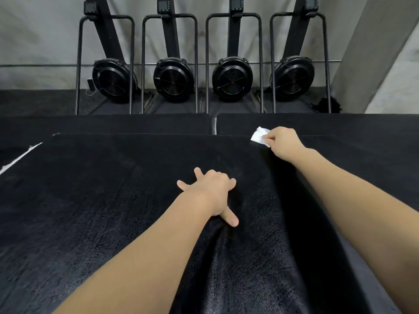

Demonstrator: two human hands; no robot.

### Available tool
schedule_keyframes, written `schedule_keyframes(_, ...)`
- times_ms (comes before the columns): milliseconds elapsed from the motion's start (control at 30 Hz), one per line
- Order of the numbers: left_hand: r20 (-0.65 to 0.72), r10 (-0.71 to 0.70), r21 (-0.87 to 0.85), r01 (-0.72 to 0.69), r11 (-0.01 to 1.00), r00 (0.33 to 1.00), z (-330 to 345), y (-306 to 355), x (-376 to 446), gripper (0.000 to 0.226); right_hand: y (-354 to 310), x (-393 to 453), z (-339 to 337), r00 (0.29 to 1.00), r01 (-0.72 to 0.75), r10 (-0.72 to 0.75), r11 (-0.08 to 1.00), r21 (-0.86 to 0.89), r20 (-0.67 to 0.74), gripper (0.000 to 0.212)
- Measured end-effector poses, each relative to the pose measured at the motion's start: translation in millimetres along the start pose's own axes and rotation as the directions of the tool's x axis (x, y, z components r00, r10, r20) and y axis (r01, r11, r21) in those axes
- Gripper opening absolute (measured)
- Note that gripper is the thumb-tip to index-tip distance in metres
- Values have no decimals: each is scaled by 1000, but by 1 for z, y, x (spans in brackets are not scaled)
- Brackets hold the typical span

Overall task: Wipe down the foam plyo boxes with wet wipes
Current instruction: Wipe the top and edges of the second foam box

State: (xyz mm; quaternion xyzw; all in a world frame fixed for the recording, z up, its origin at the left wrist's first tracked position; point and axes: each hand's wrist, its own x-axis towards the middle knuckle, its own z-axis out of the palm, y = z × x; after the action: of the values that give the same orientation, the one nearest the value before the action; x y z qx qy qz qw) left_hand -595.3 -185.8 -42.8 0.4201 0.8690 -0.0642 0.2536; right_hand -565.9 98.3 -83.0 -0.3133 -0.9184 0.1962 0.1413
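The left hand (209,189) rests flat on the near black box (113,200), fingers spread (thumb pointing near). The right hand (282,141), arm outstretched, pinches a white wipe (259,136) at the box's far right corner.

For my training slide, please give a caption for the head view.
Left hand braces on the black foam box while right hand wipes its far corner with a wet wipe.

— On the near plyo box (95,200)? 
— Left hand (209,189), flat, mid-top; right hand (283,141) at the far right corner, pinching a wet wipe (259,137). 
— Behind? 
— Two more boxes (102,124) side by side, then four rowing machines (173,80) upright along the wall (45,41).
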Motion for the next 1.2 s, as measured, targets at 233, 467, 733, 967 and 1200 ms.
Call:
schedule_keyframes(233, -32, -24, 25, 25, 999, 999, 1, 6, -7, 104, 1, -94, -22, 995, 78, -77, 997, 1, 55, 24)
schedule_keyframes(467, -76, -84, -13, 83, 996, 994, 7, 17, -15, 91, 6, -210, -36, 982, 183, -186, 980, 75, 35, 17)
schedule_keyframes(733, -175, -95, -209, 58, 976, 980, 16, 22, -50, 56, 4, -325, -47, 970, 211, -224, 969, 131, 91, 21)
schedule_keyframes(967, -286, 92, -147, -139, 979, 954, 65, 34, -113, 41, 0, -388, -54, 958, 237, -257, 960, 150, 130, 22)
schedule_keyframes(1200, -109, 191, 22, -190, 982, 976, 91, 27, -178, 99, -15, -366, -43, 991, 114, -125, 970, 217, 39, 13)
